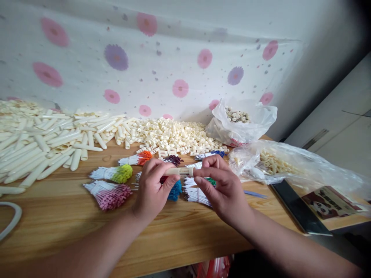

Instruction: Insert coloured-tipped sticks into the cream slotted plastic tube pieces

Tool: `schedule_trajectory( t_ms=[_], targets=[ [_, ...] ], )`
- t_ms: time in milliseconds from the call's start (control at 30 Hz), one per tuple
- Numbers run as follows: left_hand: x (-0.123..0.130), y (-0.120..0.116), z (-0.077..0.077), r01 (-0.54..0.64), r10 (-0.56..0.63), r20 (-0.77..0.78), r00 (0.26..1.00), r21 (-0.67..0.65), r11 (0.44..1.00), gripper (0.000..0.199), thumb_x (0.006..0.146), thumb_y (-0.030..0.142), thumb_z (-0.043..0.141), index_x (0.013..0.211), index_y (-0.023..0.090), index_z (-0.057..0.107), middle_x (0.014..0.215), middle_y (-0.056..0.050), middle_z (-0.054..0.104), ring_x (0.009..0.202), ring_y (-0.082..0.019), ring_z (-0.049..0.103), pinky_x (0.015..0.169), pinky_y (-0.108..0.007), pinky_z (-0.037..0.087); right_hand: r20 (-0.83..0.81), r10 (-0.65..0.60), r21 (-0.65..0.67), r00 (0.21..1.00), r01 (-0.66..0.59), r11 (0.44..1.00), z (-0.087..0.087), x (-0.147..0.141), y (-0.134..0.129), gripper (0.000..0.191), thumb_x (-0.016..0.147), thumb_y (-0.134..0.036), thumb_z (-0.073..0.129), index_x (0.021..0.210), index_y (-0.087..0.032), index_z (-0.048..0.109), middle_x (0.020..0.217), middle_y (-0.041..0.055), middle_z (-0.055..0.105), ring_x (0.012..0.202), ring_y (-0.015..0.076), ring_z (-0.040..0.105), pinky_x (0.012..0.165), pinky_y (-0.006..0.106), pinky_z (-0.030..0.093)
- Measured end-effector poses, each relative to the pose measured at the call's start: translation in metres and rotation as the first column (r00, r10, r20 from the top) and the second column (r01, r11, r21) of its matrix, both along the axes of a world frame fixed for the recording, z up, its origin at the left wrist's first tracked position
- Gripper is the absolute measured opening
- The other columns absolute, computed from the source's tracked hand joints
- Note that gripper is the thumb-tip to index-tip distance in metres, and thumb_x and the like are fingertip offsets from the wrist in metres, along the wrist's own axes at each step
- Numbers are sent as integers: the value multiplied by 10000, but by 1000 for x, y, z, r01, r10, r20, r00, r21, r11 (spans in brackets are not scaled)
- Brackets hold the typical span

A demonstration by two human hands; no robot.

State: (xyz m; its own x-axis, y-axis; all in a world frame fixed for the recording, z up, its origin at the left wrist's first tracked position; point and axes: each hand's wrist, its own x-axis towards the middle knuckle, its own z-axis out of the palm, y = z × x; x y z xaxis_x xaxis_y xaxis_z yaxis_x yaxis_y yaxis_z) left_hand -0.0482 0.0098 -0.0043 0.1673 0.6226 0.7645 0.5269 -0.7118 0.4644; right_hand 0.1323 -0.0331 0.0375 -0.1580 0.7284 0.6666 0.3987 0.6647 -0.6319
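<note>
Between my two hands, above the wooden table, is a short cream plastic tube (180, 171) with slots in its side, lying level. My left hand (153, 187) is closed around its left part with thumb and fingers. At its right end, my right hand (223, 185) pinches with thumb and forefinger. Below and around the hands lie bundles of white sticks with coloured tips: pink (111, 194), yellow-green (114, 173), orange (136, 158) and blue (174, 190). My hands partly hide some of these bundles.
Long cream tubes (58, 143) are heaped at the left, short slotted pieces (174, 135) at the back. Plastic bags (240, 123) with small parts stand at the back right. A black phone-like slab (298, 208) and a panda-printed packet (327, 202) lie right.
</note>
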Motion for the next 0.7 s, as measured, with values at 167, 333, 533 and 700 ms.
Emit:
schedule_trajectory(
  t_ms=[167, 333, 533, 700],
  targets=[
    [-6, 13, -1, 44, -24, 159, 987, -125, 991, 314, 883, 461, 480, 827, 175, 596, 787, -27, 542, 752, -167, 528, 692, -294, 418, -29, -79, 88, 996, 81, 993, -2, 6, 11, 137, 841, -174, 581, 921, -201, 689, 852, 28, 506, 823, 146, 513, 734, 295, 442],
    [-15, 42, -13, 171, 38, 551, 834, -323, 931, 395, 839, 579, 467, 810, 193, 545, 710, 13, 522, 625, -124, 489, 636, -262, 416, 307, -12, 24, 952, 5, 1000, -14, 2, 44, 126, 863, -165, 548, 880, -158, 673, 833, 49, 634, 808, 145, 586, 743, 269, 457],
    [-14, 58, -19, 255, 193, 697, 690, -484, 837, 339, 687, 451, 691, 778, 172, 523, 652, 39, 469, 547, -90, 432, 528, -215, 387, 807, -13, -72, 590, 120, 990, -25, -35, 83, 236, 919, -228, 447, 974, -200, 675, 955, 59, 675, 883, 156, 621, 750, 237, 439],
    [-15, 62, -28, 184, 267, 636, 724, -551, 814, 312, 723, 460, 623, 780, 173, 517, 595, 56, 414, 518, -91, 398, 503, -214, 360, 876, -17, -55, 481, 136, 989, -30, -57, 88, 213, 882, -237, 480, 909, -200, 688, 948, 72, 671, 829, 202, 640, 677, 265, 459]
  ],
)
